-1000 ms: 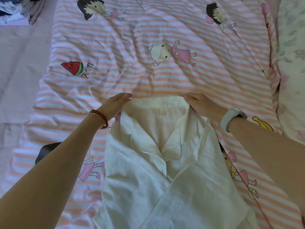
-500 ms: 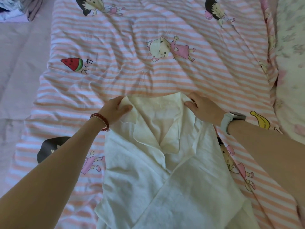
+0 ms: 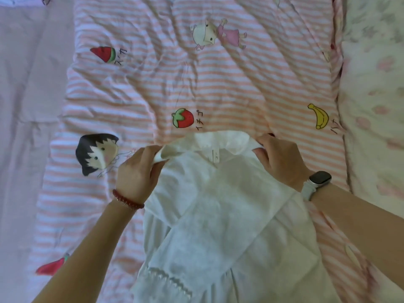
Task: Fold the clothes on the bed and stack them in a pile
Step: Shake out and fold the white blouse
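A white collared shirt (image 3: 229,215) lies front-up on the striped quilt, its collar toward the far side and a small label showing inside the neck. My left hand (image 3: 137,171) pinches the left end of the collar, fingers curled round the cloth. My right hand (image 3: 279,160) grips the right end of the collar at the shoulder. The shirt's front panels overlap across its middle, and a lace-trimmed edge shows at the lower left. Its hem runs out of the bottom of the view.
The pink-and-white striped quilt (image 3: 218,84) with cartoon prints covers the bed's middle. A plain lilac sheet (image 3: 26,106) lies at the left. A floral pillow or cover (image 3: 376,95) runs along the right edge.
Both hands have pulled the collar toward me across the quilt and now curl round its ends. The view has tilted down, so the clothes at the top left are out of sight.
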Action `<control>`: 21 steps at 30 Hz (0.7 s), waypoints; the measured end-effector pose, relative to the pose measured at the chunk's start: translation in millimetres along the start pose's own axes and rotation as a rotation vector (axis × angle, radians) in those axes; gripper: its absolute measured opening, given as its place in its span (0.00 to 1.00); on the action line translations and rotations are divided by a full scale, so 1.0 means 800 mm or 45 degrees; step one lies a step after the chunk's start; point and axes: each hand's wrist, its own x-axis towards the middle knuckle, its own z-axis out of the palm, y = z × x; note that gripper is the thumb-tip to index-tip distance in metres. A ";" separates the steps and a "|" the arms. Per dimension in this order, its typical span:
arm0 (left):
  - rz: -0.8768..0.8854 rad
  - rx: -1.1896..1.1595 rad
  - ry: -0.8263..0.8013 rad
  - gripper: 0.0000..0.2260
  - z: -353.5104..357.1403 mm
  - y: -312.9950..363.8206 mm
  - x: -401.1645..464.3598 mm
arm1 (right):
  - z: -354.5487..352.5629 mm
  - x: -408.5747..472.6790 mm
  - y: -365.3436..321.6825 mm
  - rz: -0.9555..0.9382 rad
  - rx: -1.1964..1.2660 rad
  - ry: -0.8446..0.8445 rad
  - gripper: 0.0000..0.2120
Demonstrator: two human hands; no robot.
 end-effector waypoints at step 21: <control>-0.325 -0.113 -0.534 0.15 -0.017 0.069 -0.156 | -0.003 -0.199 -0.029 0.050 0.044 -0.419 0.14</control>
